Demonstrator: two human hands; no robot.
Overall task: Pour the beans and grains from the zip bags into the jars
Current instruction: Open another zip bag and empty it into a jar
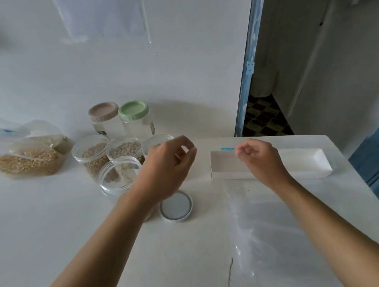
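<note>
1. At the left edge of the table point(53, 226) lie the full zip bags point(29, 163). One holds golden grain and a paler one sits behind it. Both look unpoured, so that share of the work is left.
2. Toward the back edge, left of centre, stand two lidded jars point(119, 117), one with a beige cap and one with a green cap. Their clear walls show nothing inside, so I judge them not yet filled.
3. Just in front of them cluster the open jars point(92, 152). Two plainly hold grain. A third is half hidden behind the hand, and its contents cannot be told.
4. The front jar point(119, 173) stands open nearest the person. Grain shows through its wall, but I cannot tell whether that grain is its own or the neighbour's.
5. The left hand point(170, 166) hovers beside these jars, fingers loosely curled and grasping nothing.
6. A loose lid point(176, 206) lies flat just below that wrist, so capping is also left.
7. The right hand point(258, 157) appears to pinch the blue zip strip of the empty zip bag point(261, 229). The bag lies flat and see-through toward the near right corner, apparently already poured out.
8. A white box point(301, 162) rests near the right edge, under that hand.
</note>
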